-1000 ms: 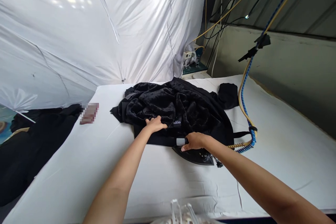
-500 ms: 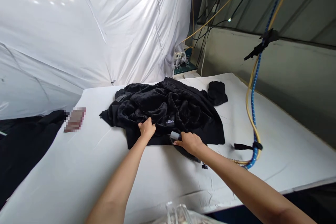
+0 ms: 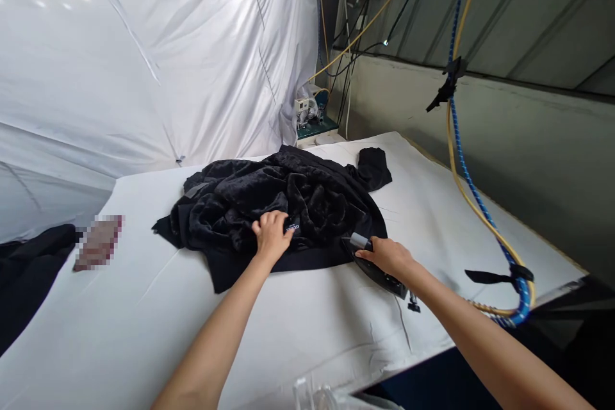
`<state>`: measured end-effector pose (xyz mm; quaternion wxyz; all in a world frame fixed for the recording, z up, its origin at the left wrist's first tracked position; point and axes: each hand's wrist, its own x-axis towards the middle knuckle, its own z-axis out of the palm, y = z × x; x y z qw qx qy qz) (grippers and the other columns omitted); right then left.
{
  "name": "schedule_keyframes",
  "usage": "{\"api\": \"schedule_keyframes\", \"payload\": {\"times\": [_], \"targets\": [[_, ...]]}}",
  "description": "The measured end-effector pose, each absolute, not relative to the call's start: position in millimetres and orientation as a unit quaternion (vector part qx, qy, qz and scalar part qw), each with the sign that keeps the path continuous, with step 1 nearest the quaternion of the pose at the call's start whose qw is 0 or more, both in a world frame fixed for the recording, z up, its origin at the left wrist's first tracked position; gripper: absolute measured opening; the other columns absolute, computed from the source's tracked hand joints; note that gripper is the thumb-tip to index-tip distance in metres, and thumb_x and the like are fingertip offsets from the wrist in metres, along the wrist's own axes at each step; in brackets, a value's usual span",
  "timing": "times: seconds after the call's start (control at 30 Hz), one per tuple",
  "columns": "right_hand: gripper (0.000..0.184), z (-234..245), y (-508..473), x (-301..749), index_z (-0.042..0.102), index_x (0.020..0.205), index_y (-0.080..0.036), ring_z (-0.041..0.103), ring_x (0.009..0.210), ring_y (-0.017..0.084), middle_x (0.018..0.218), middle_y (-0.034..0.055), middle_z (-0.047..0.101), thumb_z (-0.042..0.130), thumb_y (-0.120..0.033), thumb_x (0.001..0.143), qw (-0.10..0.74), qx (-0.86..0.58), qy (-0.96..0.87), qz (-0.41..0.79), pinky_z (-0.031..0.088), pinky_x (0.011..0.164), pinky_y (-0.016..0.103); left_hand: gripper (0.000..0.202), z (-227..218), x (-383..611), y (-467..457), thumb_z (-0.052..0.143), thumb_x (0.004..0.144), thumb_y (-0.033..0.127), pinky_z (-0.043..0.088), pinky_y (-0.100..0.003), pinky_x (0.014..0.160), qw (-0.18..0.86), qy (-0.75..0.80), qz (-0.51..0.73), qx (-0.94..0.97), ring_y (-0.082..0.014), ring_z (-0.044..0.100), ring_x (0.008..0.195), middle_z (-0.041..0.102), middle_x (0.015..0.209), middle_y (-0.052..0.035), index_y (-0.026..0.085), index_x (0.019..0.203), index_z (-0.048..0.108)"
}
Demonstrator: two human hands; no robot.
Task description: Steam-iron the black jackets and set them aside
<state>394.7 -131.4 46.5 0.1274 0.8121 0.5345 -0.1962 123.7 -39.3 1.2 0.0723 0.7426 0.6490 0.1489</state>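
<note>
A black garment with a plush, furry side showing lies bunched on the white-covered table. Near its front edge is a small label with white lettering, partly covered by my left hand. That hand rests on the fabric with its fingers spread. My right hand is wrapped round the handle of a dark steam iron with a grey tip on the handle. The iron's front end is at the garment's lower right edge, while its back end is over the white cover. Its soleplate is hidden.
A blue hose and a yellow cable hang on the right and loop down beside my right forearm. A blurred reddish-brown item lies at the left edge. Dark cloth is beyond it. White sheeting hangs behind.
The iron in my right hand has moved right along the garment's front edge. My left hand has spread its fingers and is nearer the label. The view has turned slightly right.
</note>
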Motion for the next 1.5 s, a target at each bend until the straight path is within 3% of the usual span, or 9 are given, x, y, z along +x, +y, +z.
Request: {"api": "schedule_keyframes", "payload": {"times": [0.2,0.33,0.4,0.5,0.67,0.9,1.17,1.5], "targets": [[0.052,42.3,-138.7,398.5,0.057,0.1,-0.021,0.06,0.089,0.029,0.094,0.0114,0.064,0.046,-0.063,0.071,0.128,0.802,0.542,-0.215,0.043,0.067,0.034,0.071,-14.1,212.2,-31.6,0.053,0.07,0.058,0.017,-0.052,0.097,0.139,0.572,0.067,0.806,-0.0314,0.025,0.123,0.039,0.134,-0.0082,0.03,0.131,0.031],[0.052,36.2,-136.9,391.3,0.057,0.099,-0.02,0.059,0.091,0.029,0.095,0.0122,0.064,0.045,-0.064,0.072,0.115,0.813,0.531,-0.209,0.043,0.069,0.035,0.03,-34.2,234.3,-26.3,0.05,0.077,0.038,0.024,-0.046,0.093,0.17,0.553,0.03,0.815,-0.0253,0.041,0.11,0.059,0.109,-0.0042,0.03,0.106,0.055],[0.055,34.7,-134.0,391.8,0.057,0.099,-0.02,0.059,0.091,0.029,0.094,0.0124,0.064,0.043,-0.066,0.072,0.108,0.819,0.524,-0.209,0.043,0.07,0.036,0.02,-39.5,232.3,-24.5,0.047,0.079,0.027,0.028,-0.04,0.09,0.186,0.556,0.03,0.81,-0.0214,0.047,0.103,0.063,0.096,-0.0027,0.029,0.095,0.059],[0.058,33.4,-128.7,397.7,0.058,0.099,-0.019,0.059,0.091,0.028,0.093,0.0127,0.064,0.042,-0.068,0.072,0.097,0.83,0.507,-0.21,0.044,0.07,0.035,0.019,-40.2,221.2,-21.6,0.047,0.079,0.025,0.03,-0.035,0.089,0.208,0.568,0.046,0.795,-0.0186,0.051,0.1,0.065,0.089,-0.0019,0.029,0.093,0.06],[0.06,33.6,-121.5,415.6,0.061,0.096,-0.018,0.06,0.09,0.028,0.096,0.0133,0.064,0.043,-0.069,0.071,0.095,0.849,0.474,-0.213,0.045,0.069,0.034,0.02,-31.4,204.4,-17.1,0.051,0.078,0.024,0.03,-0.032,0.091,0.232,0.592,0.069,0.769,-0.0176,0.053,0.1,0.065,0.097,-0.0028,0.026,0.095,0.061],[0.06,39.6,-120.8,449.5,0.062,0.096,-0.017,0.059,0.093,0.028,0.1,0.0143,0.063,0.042,-0.068,0.071,0.106,0.87,0.434,-0.21,0.044,0.07,0.034,0.016,-24.4,196.6,-20.2,0.051,0.076,0.019,0.039,-0.024,0.075,0.287,0.566,0.136,0.761,-0.0149,0.058,0.086,0.066,0.087,-0.0009,0.022,0.088,0.062],[0.065,33.2,-119.0,478.8,0.064,0.093,-0.014,0.06,0.09,0.029,0.094,0.0161,0.064,0.038,-0.07,0.07,0.121,0.865,0.437,-0.217,0.044,0.067,0.034,0.013,-21.4,194.2,-23.6,0.052,0.074,0.018,0.039,-0.023,0.07,0.3,0.563,0.162,0.753,-0.0143,0.057,0.079,0.065,0.079,-0.0002,0.021,0.083,0.062],[0.059,34.6,-126.1,472.0,0.063,0.093,-0.021,0.06,0.089,0.028,0.096,0.0113,0.064,0.046,-0.07,0.065,0.1,0.831,0.504,-0.212,0.044,0.067,0.034,0.012,-23.8,194.7,-23.8,0.054,0.072,0.015,0.038,-0.021,0.067,0.321,0.577,0.168,0.732,-0.0125,0.055,0.071,0.062,0.073,0.0002,0.019,0.08,0.062]]}}
